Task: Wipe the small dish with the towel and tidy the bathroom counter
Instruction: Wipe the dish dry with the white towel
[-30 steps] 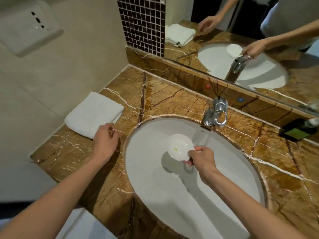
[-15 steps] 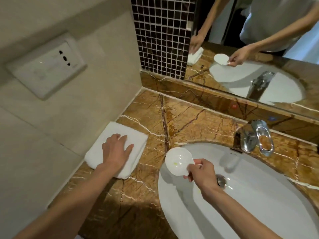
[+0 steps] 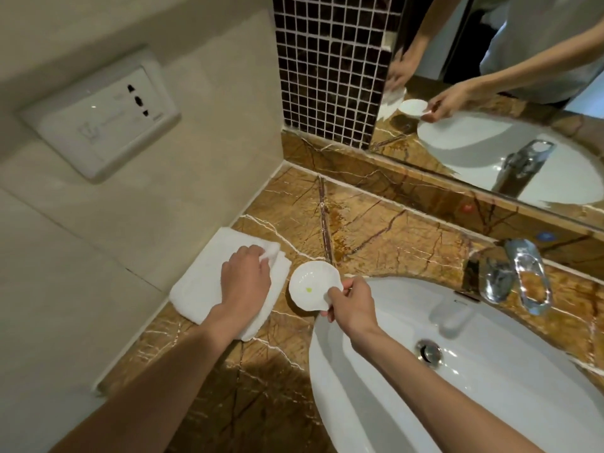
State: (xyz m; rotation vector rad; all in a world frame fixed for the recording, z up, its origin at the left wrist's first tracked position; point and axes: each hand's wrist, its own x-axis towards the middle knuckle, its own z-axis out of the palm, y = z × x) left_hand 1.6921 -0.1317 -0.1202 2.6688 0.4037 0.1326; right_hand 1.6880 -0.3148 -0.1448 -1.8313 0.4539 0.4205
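A small white shell-shaped dish point(image 3: 310, 284) with a yellow-green speck inside is held just above the brown marble counter point(image 3: 376, 230), left of the basin. My right hand point(image 3: 351, 300) pinches its near right rim. A folded white towel point(image 3: 202, 279) lies on the counter against the left wall. My left hand point(image 3: 245, 279) rests on the towel, its fingers closed on the far right corner, which is bunched and lifted.
A white oval basin point(image 3: 490, 371) with a drain fills the lower right. A chrome tap point(image 3: 510, 273) stands behind it. A mirror point(image 3: 506, 93) runs along the back, beside dark mosaic tile. A wall socket point(image 3: 98, 122) is on the left wall.
My right hand has carried the dish left from over the basin to beside the towel. My left hand went from flat on the towel to gripping its far corner.
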